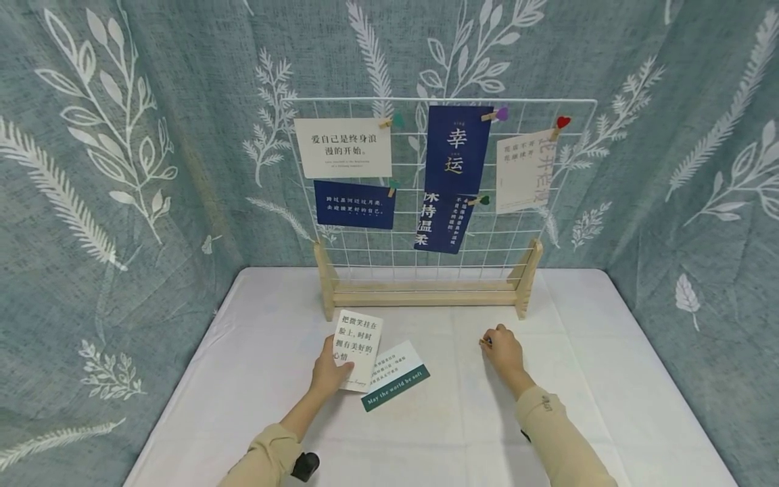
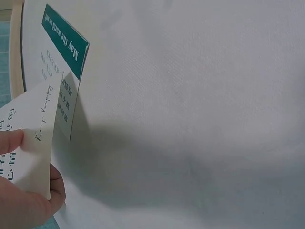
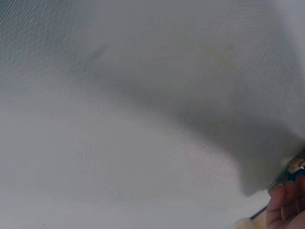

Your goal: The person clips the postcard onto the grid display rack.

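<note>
My left hand [image 1: 328,372] pinches a white card [image 1: 359,345] with dark Chinese writing, thumb on its front. The left wrist view shows "Keep happy" written along this card's edge. Partly under it lies a white and green card [image 1: 404,387] on the tablecloth. Over the table to the right, my right hand [image 1: 504,348] pinches a small wooden clip [image 1: 485,342]. In the right wrist view a bit of blue [image 3: 296,174] shows on the clip, mostly hidden by the fingers.
A white wire grid [image 1: 365,257] on a wooden stand [image 1: 426,297] stands at the back. Clips hold several cards on it: a white card [image 1: 343,159], a blue card [image 1: 355,210], a tall blue card [image 1: 447,135] and a pale card [image 1: 517,179]. Patterned curtains surround the table.
</note>
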The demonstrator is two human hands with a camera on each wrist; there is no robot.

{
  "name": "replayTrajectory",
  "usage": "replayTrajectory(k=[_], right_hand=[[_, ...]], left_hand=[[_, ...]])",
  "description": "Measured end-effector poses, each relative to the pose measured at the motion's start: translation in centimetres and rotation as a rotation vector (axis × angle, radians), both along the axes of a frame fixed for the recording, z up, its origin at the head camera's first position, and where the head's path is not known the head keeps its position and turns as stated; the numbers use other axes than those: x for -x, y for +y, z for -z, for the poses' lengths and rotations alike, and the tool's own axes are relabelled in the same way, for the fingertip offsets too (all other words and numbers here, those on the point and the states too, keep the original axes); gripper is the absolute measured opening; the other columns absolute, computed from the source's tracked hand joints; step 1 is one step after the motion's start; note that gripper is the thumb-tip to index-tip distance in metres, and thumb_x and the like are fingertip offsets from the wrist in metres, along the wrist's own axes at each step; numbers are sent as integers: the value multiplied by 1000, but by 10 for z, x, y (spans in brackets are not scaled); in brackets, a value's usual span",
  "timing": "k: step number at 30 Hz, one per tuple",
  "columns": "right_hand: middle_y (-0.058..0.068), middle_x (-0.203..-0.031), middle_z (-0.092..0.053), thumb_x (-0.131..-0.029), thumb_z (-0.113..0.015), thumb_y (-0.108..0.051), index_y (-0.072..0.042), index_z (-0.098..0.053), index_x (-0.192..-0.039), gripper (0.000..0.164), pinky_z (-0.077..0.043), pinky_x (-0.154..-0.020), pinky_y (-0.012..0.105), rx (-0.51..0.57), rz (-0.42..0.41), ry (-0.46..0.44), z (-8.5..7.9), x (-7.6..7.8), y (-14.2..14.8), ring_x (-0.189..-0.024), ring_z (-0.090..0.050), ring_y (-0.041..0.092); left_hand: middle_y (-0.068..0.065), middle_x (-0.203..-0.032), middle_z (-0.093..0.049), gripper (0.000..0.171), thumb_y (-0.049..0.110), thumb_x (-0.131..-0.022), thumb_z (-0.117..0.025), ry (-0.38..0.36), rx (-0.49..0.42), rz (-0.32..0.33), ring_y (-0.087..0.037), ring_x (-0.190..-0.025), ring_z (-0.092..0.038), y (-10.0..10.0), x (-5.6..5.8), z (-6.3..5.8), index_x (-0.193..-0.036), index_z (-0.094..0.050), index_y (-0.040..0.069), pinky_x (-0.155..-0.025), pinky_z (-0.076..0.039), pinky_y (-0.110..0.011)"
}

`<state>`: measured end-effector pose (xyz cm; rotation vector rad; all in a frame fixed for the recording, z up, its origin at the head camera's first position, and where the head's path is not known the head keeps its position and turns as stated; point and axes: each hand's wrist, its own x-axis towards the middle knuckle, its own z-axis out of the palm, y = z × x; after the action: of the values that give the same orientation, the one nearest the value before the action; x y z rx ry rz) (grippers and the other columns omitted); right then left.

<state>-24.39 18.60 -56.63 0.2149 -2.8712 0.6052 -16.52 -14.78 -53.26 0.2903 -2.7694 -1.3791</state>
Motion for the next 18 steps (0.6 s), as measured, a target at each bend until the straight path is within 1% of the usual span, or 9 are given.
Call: replayTrajectory(k=[4,8,12,18], right_hand=[[12,-77,-60,-78,-74,-7,2,-68,-81,11,-53,-58,33,-9,10,3,1,0,-2,-67,-56,22],[12,-77,-60,-77,-74,-6,2,-67,-80,10,-52,-57,34,-3,16,0,3,1,-2,-67,-56,22],[12,-77,-60,-76,-73,-4,2,-66,-80,10,-52,-58,34,21,22,-7,3,0,-2,-67,-56,23],[12,-78,-59,-74,-71,-2,2,-62,-79,11,-52,-61,36,69,41,-44,2,0,-2,-70,-56,23]], left_hand=[[-27,-124,-54,68,0,-83,-59,6,-4,-3,-41,-111,-55,3,0,-2,-141,-24,-4,-96,-45,-51],[-26,-124,-55,68,1,-83,-60,-5,-1,-11,-40,-109,-56,5,3,-1,-141,-24,-4,-95,-46,-50],[-26,-125,-54,68,1,-83,-60,-9,-10,-20,-39,-111,-55,8,6,0,-141,-24,-4,-96,-46,-49],[-25,-124,-55,68,2,-84,-60,-4,-30,-25,-38,-109,-56,12,10,-1,-141,-25,-3,-95,-46,-48]])
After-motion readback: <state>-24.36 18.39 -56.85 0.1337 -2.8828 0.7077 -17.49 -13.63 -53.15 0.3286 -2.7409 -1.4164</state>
